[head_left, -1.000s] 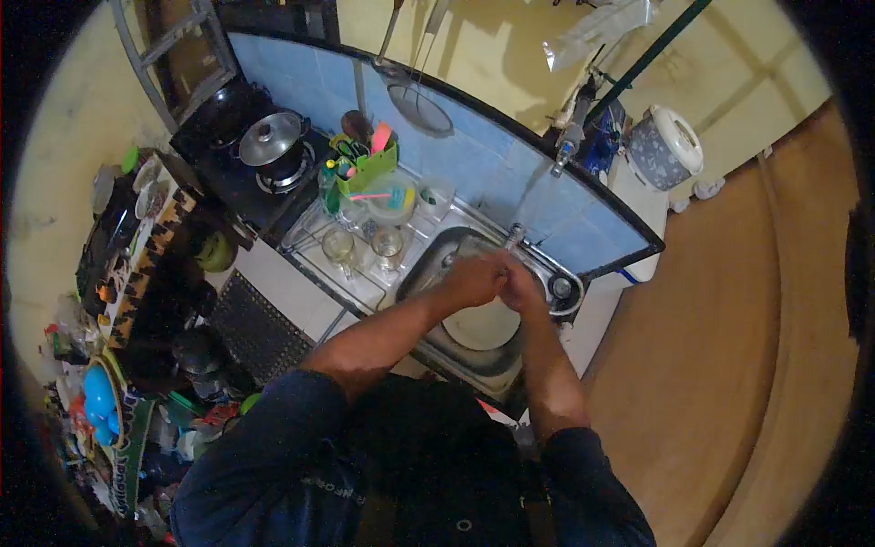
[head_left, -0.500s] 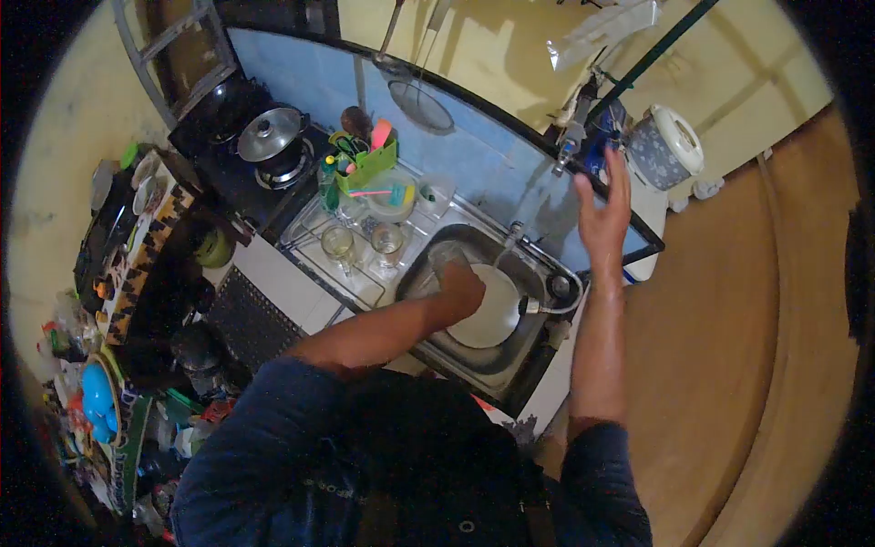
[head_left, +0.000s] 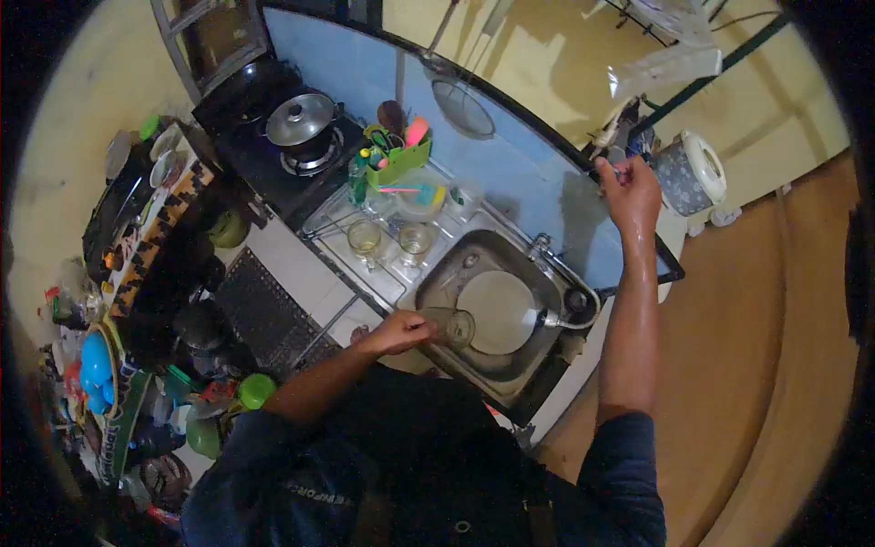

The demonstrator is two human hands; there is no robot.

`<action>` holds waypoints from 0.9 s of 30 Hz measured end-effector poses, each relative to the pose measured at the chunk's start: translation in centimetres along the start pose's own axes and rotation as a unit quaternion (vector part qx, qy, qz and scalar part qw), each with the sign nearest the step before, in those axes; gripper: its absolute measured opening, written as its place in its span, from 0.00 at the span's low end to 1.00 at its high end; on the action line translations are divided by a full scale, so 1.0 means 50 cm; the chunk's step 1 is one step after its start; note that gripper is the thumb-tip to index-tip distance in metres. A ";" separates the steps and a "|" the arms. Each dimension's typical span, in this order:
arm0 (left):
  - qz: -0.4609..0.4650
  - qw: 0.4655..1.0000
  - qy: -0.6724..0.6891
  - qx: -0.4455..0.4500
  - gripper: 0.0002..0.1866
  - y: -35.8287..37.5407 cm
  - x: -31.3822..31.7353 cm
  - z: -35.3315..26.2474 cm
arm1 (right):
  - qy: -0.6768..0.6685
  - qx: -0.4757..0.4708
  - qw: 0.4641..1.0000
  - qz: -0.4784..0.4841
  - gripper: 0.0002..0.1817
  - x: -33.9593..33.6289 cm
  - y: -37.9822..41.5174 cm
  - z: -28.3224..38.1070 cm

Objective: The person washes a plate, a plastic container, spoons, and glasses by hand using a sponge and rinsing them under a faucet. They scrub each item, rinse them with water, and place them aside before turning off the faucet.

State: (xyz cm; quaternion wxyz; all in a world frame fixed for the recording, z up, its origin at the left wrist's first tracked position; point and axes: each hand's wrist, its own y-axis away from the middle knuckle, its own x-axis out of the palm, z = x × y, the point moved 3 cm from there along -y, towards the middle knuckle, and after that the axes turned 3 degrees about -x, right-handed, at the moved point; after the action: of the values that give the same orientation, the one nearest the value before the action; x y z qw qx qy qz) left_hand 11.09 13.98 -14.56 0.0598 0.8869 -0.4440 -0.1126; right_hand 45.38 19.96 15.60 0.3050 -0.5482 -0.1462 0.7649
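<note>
In the head view, the left hand (head_left: 399, 334) pinches a clear glass (head_left: 458, 330) by its near-left end, fingers wrapped on it, and holds it tipped over the near-left edge of the sink (head_left: 436, 287). Whether its mouth or base points right, I cannot tell. The right hand (head_left: 635, 196) is raised far right at the wall tap (head_left: 623, 144), fingers curled and thumb close to forefinger; whether it grips the tap's handle is hidden.

Below, a pale round vessel (head_left: 495, 305) sits in the sink, the sink faucet (head_left: 542, 244) beyond it on the far rim. Two glass mugs, one left (head_left: 365, 239) and one right (head_left: 415, 242), stand side by side on the drainboard (head_left: 387, 284), left of the sink.

The step in hand appears to be rinsing the glass while working the tap. The next move calls for a firm left hold, as wet glass may slip, and a controlled right wrist.
</note>
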 end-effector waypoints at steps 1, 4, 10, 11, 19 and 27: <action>-0.016 1.000 0.001 -0.025 0.17 0.025 -0.020 -0.019 | -0.028 0.013 0.998 -0.051 0.17 0.001 0.009 -0.002; -0.070 0.994 0.023 -0.079 0.17 0.108 -0.078 -0.074 | -0.023 -0.053 0.959 -0.279 0.17 0.015 0.107 0.035; -0.213 0.963 0.146 -0.073 0.18 0.251 -0.205 -0.028 | -0.301 0.000 0.865 0.402 0.26 0.410 0.427 0.238; -0.245 0.956 0.125 -0.099 0.17 0.280 -0.238 -0.026 | -0.338 0.037 0.848 0.407 0.26 0.453 0.456 0.271; -0.351 0.929 0.067 -0.098 0.18 0.322 -0.369 -0.114 | -0.307 0.156 0.839 0.420 0.23 0.702 0.525 0.350; -0.412 0.881 0.230 -0.030 0.18 0.161 -0.382 0.004 | -0.322 0.159 0.796 0.488 0.22 0.490 0.565 0.249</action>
State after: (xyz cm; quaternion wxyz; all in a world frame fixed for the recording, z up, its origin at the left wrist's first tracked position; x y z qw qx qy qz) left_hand -6.29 24.46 -10.31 0.1352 0.9885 -0.0083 0.0668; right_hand 19.96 14.89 -14.10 -0.0902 -0.2128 0.1747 0.9571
